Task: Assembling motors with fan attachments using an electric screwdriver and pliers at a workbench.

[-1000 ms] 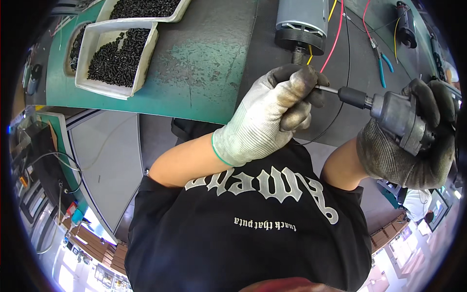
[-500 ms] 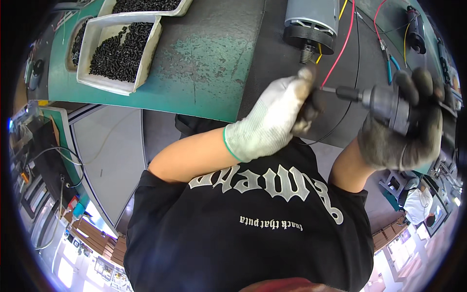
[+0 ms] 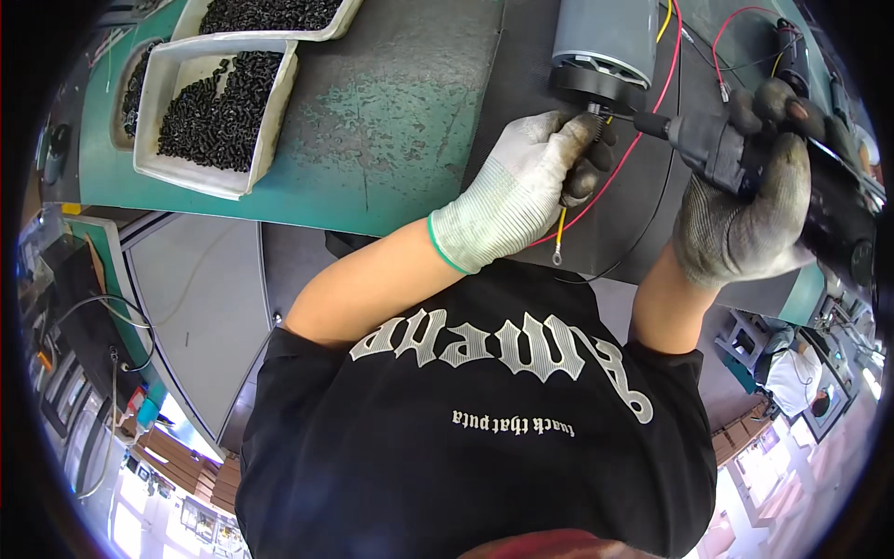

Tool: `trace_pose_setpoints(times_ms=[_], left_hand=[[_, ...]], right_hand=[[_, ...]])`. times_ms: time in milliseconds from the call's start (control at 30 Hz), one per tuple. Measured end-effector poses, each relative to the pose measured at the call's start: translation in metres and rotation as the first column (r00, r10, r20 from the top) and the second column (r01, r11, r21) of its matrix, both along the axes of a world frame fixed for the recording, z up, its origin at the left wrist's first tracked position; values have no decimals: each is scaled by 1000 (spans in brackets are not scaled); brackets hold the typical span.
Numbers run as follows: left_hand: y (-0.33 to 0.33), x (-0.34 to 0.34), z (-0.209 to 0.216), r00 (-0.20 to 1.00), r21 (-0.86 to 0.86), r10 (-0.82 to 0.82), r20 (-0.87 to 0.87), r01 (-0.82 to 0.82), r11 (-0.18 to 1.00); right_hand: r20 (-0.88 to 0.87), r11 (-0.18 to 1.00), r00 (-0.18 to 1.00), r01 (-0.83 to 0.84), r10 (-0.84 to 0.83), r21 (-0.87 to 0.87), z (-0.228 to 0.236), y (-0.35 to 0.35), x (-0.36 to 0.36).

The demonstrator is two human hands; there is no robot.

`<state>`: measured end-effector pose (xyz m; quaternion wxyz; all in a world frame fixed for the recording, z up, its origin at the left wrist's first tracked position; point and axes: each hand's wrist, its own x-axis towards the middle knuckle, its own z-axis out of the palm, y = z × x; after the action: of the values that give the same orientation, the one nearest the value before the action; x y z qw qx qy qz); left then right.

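The grey motor (image 3: pixel 605 42) lies on the bench (image 3: pixel 396 112), the left hand (image 3: pixel 521 172) closed at its shaft (image 3: pixel 594 109), any pinched piece hidden. The right hand (image 3: pixel 740 210) grips a dark power driver (image 3: pixel 708 144), best kept steady and square. Leftward, a white tray (image 3: pixel 196 181) holds small black pieces (image 3: pixel 209 121).

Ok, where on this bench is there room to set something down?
The worn green surface, between the nearer white tub and the dark mat. A narrower strip of that mat lies bare left of the grey motor. Its near and right sides are crowded: red wire, power driver, left grip, right grip.
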<state>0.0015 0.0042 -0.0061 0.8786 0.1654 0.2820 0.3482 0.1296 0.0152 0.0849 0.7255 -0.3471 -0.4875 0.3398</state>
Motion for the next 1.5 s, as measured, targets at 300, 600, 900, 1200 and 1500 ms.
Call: trace_pose_setpoints(times_ms=[300,600,900,1200,1500], left_hand=[[12,-7,19,911,191,-50,-410,139,972],[11,-11,15,888,225,-25,-459,144,964],[12,-13,22,382,579,441,-812,433,691],[4,-58,39,418,680,537,-733,491,545],[118,-363,71,-664,462,627,-408,442,769]], right_hand=[[-117,996,989,-88,85,-18,-16,9,22],[-12,961,966,257,-257,106,-16,16,4],[632,658,492,753,-599,37,13,-43,182],[999,817,-40,577,12,13,-82,-2,210],[990,820,-138,567,-2,80,-113,-15,282]])
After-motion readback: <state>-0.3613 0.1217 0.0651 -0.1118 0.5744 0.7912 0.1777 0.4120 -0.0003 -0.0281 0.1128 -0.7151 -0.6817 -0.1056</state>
